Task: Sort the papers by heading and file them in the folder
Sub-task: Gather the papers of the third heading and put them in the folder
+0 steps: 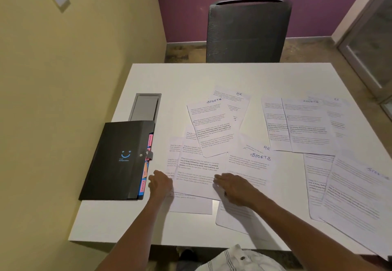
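Several printed sheets lie scattered and overlapping on the white table, with handwritten headings such as SPORTS and HR. A black expanding folder with a blue smile mark lies closed at the left, pink and orange tabs showing along its right edge. My left hand rests at the left edge of the nearest sheet, fingers curled at the paper's border. My right hand lies flat on the same sheet's right side, fingers straight.
A grey recessed cable box sits in the table just behind the folder. A dark mesh chair stands at the far side. A yellow wall runs close along the left. More sheets overhang toward the table's right edge.
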`<state>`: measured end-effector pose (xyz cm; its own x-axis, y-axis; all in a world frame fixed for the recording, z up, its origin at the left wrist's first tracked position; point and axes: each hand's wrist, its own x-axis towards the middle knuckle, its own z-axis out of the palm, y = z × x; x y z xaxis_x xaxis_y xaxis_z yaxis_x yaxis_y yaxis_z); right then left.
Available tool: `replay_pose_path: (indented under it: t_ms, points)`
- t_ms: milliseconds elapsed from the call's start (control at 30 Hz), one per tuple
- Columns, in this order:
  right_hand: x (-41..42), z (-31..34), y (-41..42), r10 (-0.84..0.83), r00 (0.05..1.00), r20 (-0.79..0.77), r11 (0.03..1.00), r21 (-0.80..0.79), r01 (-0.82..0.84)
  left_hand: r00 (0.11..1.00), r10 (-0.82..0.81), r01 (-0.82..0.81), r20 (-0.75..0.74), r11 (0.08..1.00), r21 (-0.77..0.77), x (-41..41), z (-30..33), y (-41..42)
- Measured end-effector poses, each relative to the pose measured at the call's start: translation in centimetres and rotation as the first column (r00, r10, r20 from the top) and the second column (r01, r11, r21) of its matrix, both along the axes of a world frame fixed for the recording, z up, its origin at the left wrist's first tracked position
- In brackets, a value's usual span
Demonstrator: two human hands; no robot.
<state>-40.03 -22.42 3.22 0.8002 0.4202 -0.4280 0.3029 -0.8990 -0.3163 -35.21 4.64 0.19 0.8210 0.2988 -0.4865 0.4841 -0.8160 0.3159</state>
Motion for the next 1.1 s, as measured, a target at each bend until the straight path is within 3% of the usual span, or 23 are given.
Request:
replay_pose_path:
  t_ms: [100, 167, 233, 333, 500, 700, 867, 1000, 1100]
  points:
    - [-0.2, -1.1, 1.1, 0.182, 0.983, 0.011, 0.973, -0.147, -0.178, 0.997, -0.079, 0.080, -0.023, 0.995, 0.064, 0.1, 0.1, 0.3]
    - [-0.5, -1.5, 1.4, 0.200, 0.979, -0.035, 0.956, -0.212, -0.203, 0.989, -0.130, 0.135, -0.065, 0.988, 0.080, 0.4, 0.1, 0.6]
    - [-0.5, -1.8, 1.6, 0.213, 0.976, -0.055, 0.945, -0.243, -0.220, 0.994, -0.063, 0.062, -0.084, 0.998, -0.006, 0.6, 0.2, 1.0]
    - [-0.1, -1.5, 1.9, 0.242, 0.965, -0.104, 0.921, -0.288, -0.262, 0.970, -0.193, 0.203, -0.146, 0.977, 0.058, 1.1, -0.4, 1.6]
    - [0.7, -1.5, 2.1, 0.258, 0.943, -0.209, 0.893, -0.320, -0.315, 0.993, -0.098, 0.101, -0.064, 0.993, 0.053, 1.2, 0.6, 2.1]
    - [0.9, -1.2, 2.2, 0.040, 0.984, -0.174, 0.976, -0.205, -0.076, 0.975, 0.125, -0.111, 0.185, 0.990, -0.085, 2.2, 4.8, 3.2]
    - [2.0, -0.7, 2.4, -0.085, 0.969, -0.232, 0.992, -0.116, 0.059, 0.942, 0.199, -0.164, 0.270, 0.975, -0.148, 3.1, 7.2, 5.5]
    - [3.0, -0.6, 2.8, -0.258, 0.944, -0.208, 0.961, 0.051, 0.274, 0.885, 0.331, -0.253, 0.328, 0.932, -0.260, 3.0, 9.0, 6.4]
    - [4.4, 1.0, 4.0, -0.397, 0.905, -0.152, 0.872, 0.246, 0.424, 0.835, 0.415, -0.304, 0.362, 0.895, -0.326, 2.8, 10.2, 6.5]
